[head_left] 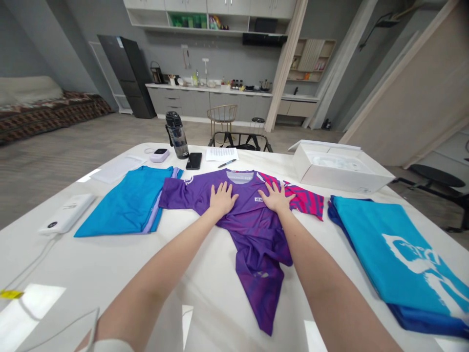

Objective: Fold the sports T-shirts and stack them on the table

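A purple jersey (242,205) with one pink-patterned sleeve lies on the white table (205,274), its collar toward the far side. Its sleeves are spread out to both sides, while the lower part is bunched and narrows to a crumpled point near me. My left hand (221,199) rests flat on the chest, fingers spread. On the other side of the chest, beside a small white label, my right hand (275,196) also lies flat with its fingers apart. Neither hand grips the cloth.
Left of the jersey lie folded blue garments (128,203) and a white power bank (68,213) with a cable. Folded blue clothes (403,249) lie at right, near an open white box (342,168). Behind are a water bottle (177,137), phone (194,161), paper (222,154) and pen (227,163).
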Tool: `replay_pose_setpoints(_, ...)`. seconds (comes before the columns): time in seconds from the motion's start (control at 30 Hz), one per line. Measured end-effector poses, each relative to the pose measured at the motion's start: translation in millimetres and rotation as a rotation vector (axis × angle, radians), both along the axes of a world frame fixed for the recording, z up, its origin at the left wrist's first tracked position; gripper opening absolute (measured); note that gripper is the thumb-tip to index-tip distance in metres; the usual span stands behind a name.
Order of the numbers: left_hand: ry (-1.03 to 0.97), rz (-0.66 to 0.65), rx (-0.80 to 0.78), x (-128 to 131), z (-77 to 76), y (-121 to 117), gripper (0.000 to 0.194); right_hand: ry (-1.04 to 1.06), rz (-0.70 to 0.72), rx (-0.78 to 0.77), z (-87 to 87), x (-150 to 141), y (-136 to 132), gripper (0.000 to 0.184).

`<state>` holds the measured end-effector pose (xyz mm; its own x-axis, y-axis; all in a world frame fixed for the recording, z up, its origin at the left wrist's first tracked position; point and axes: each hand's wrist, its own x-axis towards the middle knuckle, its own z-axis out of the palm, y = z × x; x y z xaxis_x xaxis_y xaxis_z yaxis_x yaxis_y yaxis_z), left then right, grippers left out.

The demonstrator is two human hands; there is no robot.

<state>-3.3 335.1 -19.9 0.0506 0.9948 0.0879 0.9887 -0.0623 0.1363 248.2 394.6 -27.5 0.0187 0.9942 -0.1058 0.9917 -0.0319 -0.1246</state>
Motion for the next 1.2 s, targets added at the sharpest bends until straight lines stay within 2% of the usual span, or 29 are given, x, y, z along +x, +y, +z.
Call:
replay_pose_setpoints(0.1, -0.033, 0.033, -0.114, 10, -2.4, -28, 0.077, 0.014, -0.001, -0.008, 2.0, -1, -2, 0.082)
replay_pose_setpoints(0.17, -0.055, 0.029, -0.128, 10, -4.5, -37, 0.077, 0.014, -0.01, -0.014, 5.7, -2, -5, 0.081)
replay_pose_setpoints(0.27, -0.077, 0.025, -0.084, 8, -6.3, -41, 0.075, 0.006, -0.026, 0.025, 14.1, -5, -14, 0.077)
replay_pose_setpoints(0.4, -0.09, 0.024, -0.08, 8, -5.3, -39, 0.073, -0.006, 0.034, 0.179, 24.9, -10, -38, 0.068)
replay_pose_setpoints(0.5, -0.087, 0.028, -0.094, 8, -3.5, -38, 0.072, 0.053, 0.174, 0.232, 28.6, -14, -69, 0.059)
replay_pose_setpoints(0.6, -0.08, 0.03, -0.094, 9, -2.5, -38, 0.073, 0.117, 0.348, 0.297, 30.7, -14, -109, 0.05)
replay_pose_setpoints(0.67, -0.086, 0.027, -0.097, 9, -1.8, -39, 0.073, 0.145, 0.412, 0.315, 32.4, -10, -138, 0.046)
replay_pose_setpoints(0.77, -0.111, 0.034, -0.072, 10, 1.5, -44, 0.069, 0.146, 0.379, 0.288, 34.1, 3, -176, 0.048)
replay_pose_setpoints(0.83, -0.123, 0.025, 0.02, 12, 6.2, -49, 0.063, 0.13, 0.31, 0.274, 33.6, 14, -194, 0.05)
replay_pose_setpoints(0.93, -0.138, -0.065, 0.191, 17, 16.9, -63, 0.05, 0.113, 0.257, 0.26, 32.6, 27, -212, 0.047)
replay_pose_setpoints(1.0, -0.173, -0.169, 0.247, 23, 24.8, -77, 0.045, 0.113, 0.266, 0.269, 33.9, 30, -221, 0.038)
replay_pose_setpoints(1.1, -0.257, -0.396, 0.212, 38, 34.7, -107, 0.039, 0.14, 0.278, 0.311, 41.1, 30, -230, 0.023)
replay_pose_setpoints(1.2, -0.353, -0.627, 0.102, 56, 42.5, -141, 0.046, 0.332, 0.267, 0.279, 53.6, 24, -240, 0.016)
